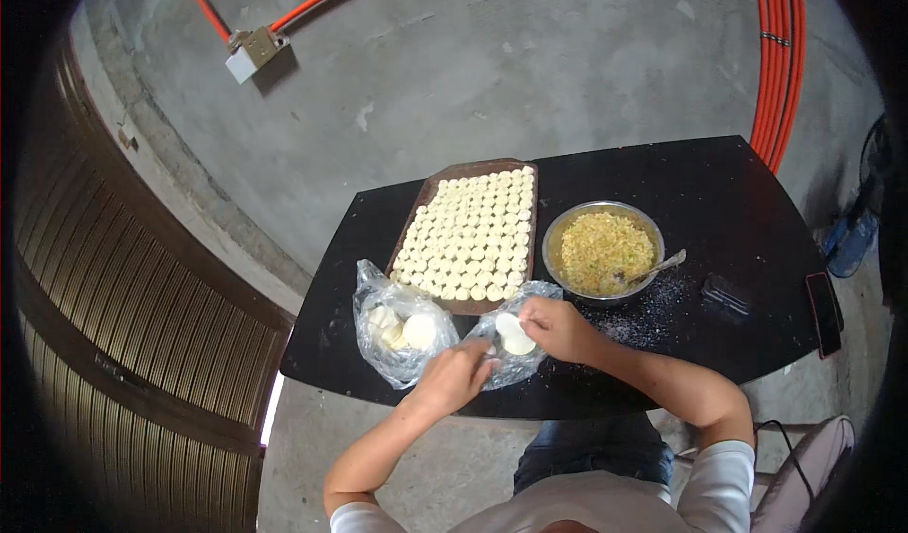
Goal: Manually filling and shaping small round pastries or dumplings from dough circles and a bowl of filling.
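Observation:
My right hand [560, 331] pinches the edge of a round white dumpling wrapper [510, 326], lifted over a second clear plastic bag [534, 367]. Another pale wrapper [518, 346] lies in that bag under it. At the same bag's left edge, my left hand [456, 376] has its fingers curled on the plastic; its fingertips are partly hidden. Just left of it sits a clear plastic bag [376, 294] with more round wrappers [419, 332] inside. Beyond both bags, a brown tray [412, 218] carries rows of many small pale dumplings [470, 235].
A metal bowl [550, 249] of yellowish chopped filling [605, 247] stands right of the tray, with a spoon [667, 264] in it. White powder is scattered beside it on the black table [653, 178]. A phone [823, 315] lies at the right edge. A chair [815, 476] stands lower right.

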{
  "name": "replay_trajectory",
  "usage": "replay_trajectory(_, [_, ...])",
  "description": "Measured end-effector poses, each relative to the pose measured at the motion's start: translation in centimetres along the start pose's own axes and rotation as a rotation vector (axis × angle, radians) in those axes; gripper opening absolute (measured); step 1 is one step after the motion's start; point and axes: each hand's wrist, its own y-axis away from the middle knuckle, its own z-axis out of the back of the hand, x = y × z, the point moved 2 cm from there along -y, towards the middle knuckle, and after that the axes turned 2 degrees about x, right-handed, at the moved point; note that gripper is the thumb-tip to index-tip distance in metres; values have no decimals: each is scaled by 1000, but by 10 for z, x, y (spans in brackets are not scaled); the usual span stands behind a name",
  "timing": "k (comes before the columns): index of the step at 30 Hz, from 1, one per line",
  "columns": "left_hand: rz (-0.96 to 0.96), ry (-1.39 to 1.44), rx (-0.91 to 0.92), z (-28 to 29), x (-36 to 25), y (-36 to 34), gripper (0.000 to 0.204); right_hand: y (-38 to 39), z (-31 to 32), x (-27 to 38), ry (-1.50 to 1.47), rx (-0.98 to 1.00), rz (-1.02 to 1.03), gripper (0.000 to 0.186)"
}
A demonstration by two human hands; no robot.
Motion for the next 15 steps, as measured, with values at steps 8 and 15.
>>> replay_trajectory(8, [50, 1009, -96, -1, -3, -41, 43, 6, 43, 46, -898, -34, -337, 16])
replay_trajectory(15, [45, 1604, 351, -20, -60, -88, 38, 21, 87, 46, -813, -121, -343, 21])
